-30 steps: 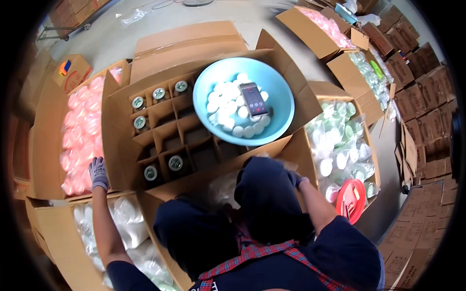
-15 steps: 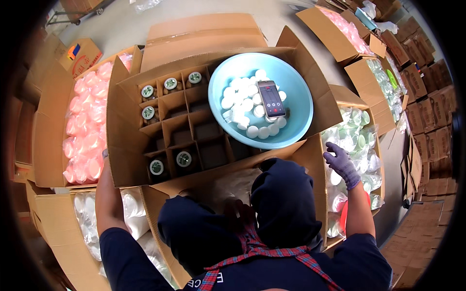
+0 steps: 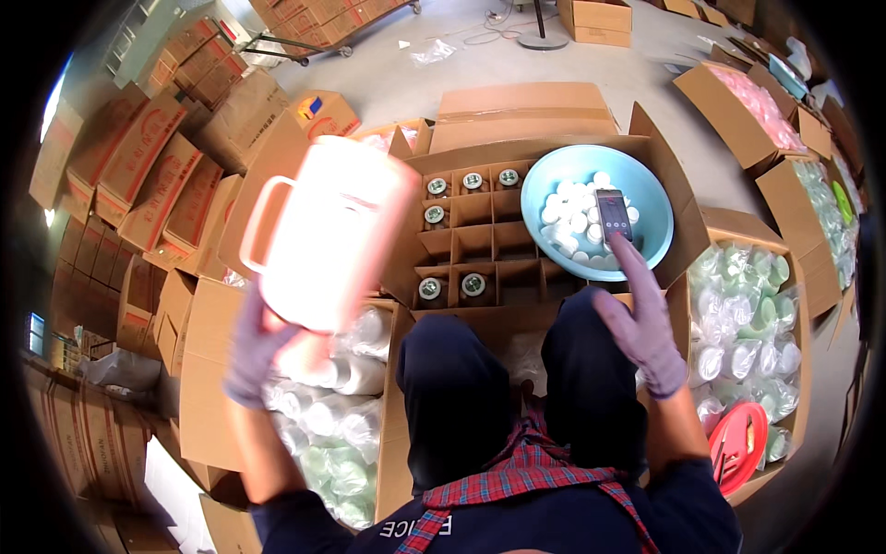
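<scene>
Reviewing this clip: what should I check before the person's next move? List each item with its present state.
1. Left hand holding the pink handled container: ok.
2. Container's surface sharp enough to inspect: not ok, motion blur.
3. Right hand unloaded: ok, fingers spread.
4. Right fingertip off the phone: cannot tell, they meet in this view.
5. Phone out of the blue basin: not ok, it lies inside among white caps.

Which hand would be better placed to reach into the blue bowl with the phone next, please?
Probably the right hand: it is open, looks empty and is nearer the bowl. The left hand holds the jug, off to the bowl's left.
</scene>
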Demonstrator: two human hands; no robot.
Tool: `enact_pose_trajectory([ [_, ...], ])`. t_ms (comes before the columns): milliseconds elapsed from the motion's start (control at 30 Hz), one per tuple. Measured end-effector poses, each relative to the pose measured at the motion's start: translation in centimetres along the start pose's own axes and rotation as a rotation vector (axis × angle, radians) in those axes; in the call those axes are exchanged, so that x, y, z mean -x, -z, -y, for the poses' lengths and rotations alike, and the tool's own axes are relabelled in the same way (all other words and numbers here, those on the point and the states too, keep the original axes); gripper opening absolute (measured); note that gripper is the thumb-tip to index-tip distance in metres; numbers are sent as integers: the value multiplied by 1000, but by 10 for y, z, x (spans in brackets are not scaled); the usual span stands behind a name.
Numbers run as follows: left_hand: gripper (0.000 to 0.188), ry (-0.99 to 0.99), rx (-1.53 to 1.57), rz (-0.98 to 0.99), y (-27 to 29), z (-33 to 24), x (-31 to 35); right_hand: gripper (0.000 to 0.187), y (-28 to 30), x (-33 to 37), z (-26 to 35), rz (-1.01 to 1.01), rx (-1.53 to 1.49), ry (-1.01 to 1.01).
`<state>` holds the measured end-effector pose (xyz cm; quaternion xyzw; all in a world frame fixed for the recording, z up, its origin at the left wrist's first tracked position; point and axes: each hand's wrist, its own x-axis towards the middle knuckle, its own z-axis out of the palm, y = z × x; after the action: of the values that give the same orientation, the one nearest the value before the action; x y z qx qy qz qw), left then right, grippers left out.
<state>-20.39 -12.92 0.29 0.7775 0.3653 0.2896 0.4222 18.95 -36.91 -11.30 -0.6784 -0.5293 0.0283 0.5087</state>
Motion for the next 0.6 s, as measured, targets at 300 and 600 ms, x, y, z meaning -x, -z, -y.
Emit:
enact_pose_trajectory([
  [300,67,310,623,372,-218,48,158,24,-36,-2,55,90,107,247],
  [600,45,-163,264,35,-202,37,36,49,-65,2,99,294,169,380],
])
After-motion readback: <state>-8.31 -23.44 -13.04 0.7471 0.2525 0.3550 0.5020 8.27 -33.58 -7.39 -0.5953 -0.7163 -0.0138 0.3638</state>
